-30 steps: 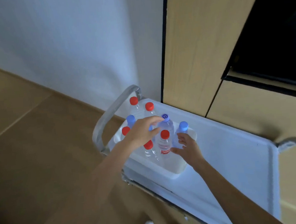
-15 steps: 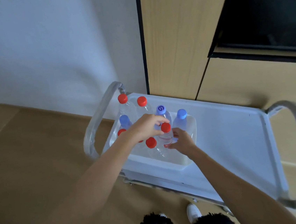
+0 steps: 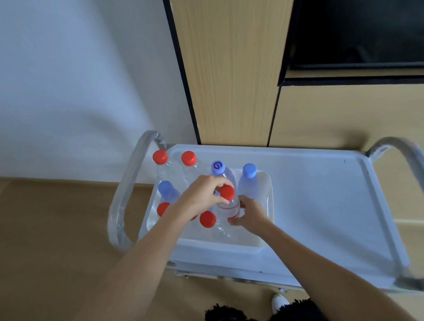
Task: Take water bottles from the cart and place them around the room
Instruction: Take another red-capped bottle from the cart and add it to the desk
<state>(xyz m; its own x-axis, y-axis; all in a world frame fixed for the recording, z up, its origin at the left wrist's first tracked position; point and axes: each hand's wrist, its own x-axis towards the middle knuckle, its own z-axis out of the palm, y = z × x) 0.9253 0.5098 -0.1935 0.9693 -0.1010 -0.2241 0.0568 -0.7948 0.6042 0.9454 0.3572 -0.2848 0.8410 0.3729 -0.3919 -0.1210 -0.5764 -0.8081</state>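
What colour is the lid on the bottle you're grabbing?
Red cap, seen from the head camera.

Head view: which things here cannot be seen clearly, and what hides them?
- Bottles under the left hand: at least one cap is covered, so the count in the white tub is uncertain.
- Label of the red-capped bottle: mostly hidden by the right hand, too small to read.
- Lower part of the cart: hidden by its own top tray.
- Black niche: too dark, cut off by the frame edge.
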